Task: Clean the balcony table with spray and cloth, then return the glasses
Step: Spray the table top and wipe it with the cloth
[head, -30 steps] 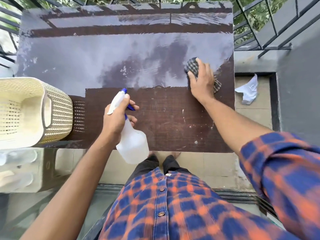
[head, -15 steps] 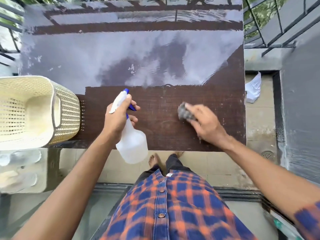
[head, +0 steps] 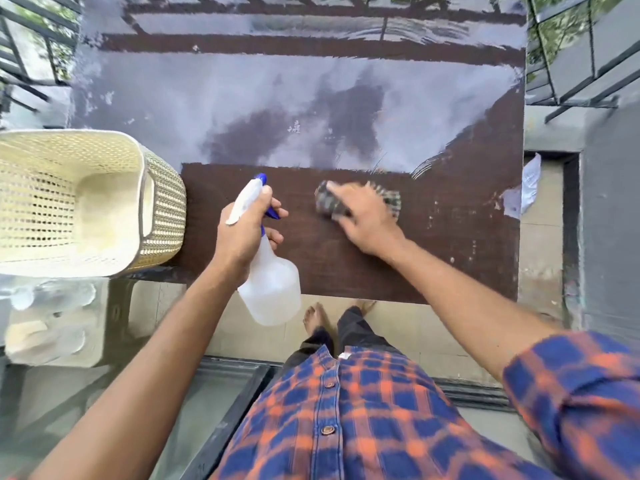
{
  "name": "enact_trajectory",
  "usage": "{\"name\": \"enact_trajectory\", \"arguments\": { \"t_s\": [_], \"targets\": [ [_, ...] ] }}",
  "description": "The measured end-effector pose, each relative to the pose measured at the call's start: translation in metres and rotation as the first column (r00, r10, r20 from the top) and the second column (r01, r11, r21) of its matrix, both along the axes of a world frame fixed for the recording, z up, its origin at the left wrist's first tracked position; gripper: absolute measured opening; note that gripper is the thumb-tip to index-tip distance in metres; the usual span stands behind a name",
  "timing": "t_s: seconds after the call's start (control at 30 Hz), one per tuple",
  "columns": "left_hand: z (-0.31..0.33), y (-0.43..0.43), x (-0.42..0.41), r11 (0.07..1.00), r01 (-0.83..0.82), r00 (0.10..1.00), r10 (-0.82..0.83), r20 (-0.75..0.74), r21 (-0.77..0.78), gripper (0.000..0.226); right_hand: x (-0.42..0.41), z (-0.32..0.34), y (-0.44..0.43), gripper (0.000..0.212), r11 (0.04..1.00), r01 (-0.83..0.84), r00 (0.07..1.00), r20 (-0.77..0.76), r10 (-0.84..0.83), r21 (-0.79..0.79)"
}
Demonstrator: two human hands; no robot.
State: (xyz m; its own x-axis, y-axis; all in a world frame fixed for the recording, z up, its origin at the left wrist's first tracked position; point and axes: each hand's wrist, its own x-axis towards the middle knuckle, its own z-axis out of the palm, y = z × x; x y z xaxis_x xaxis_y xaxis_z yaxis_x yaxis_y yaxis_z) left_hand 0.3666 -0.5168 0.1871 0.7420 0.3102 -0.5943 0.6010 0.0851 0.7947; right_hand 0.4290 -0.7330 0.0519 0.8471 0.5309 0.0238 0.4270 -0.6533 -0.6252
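The right hand (head: 363,220) is blurred, and the checked cloth (head: 329,202) under it shows only at its left end and as a strip past the knuckles; the fingers press down flat on it against the table (head: 450,237). The left hand (head: 242,237) is wrapped around the neck of a white spray bottle (head: 273,289), covering the neck and part of the blue trigger; the bottle's body hangs over the table's near edge. At the left a cream woven plastic basket (head: 162,202) is cut off by the frame; whether it sits on the table's corner cannot be told. Below it, clear shapes on a pale surface (head: 52,323) are too blurred to identify as glasses.

The tabletop is dark brown, wet and glossy across its far half, reflecting sky and railing bars. The near strip looks matte. Black railings (head: 571,81) enclose the balcony, a crumpled white scrap (head: 530,181) lies beyond the table's right edge, and the floor is beige tile.
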Motion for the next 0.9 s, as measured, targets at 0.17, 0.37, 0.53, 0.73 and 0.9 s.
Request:
{"name": "enact_trajectory", "arguments": {
  "t_s": [0.17,0.37,0.53,0.73,0.9],
  "targets": [
    [-0.005,0.003,-0.011,0.999,0.034,0.999,-0.035,-0.015,-0.006,0.032,-0.109,0.0,-0.017,0.062,0.949,-0.316,0.945,-0.078,0.316,0.016],
    [-0.004,0.015,-0.021,1.0,0.026,1.0,-0.026,0.005,-0.013,0.03,-0.039,0.031,-0.027,0.057,0.989,-0.141,0.974,-0.175,0.146,0.041],
    [-0.004,0.031,-0.031,1.0,0.002,1.0,-0.002,0.007,-0.002,0.031,0.077,0.034,-0.011,0.057,0.951,0.304,0.941,-0.174,-0.29,0.06],
    [-0.01,0.039,-0.046,0.999,-0.038,0.999,0.038,0.008,0.005,0.031,0.055,0.012,0.047,0.06,0.97,0.239,0.956,-0.184,-0.228,0.035],
    [-0.02,0.038,-0.053,0.999,-0.051,0.999,0.051,-0.004,-0.012,0.031,-0.06,0.01,0.04,0.063,0.97,-0.235,0.949,-0.201,0.241,0.053]
  ]
}}
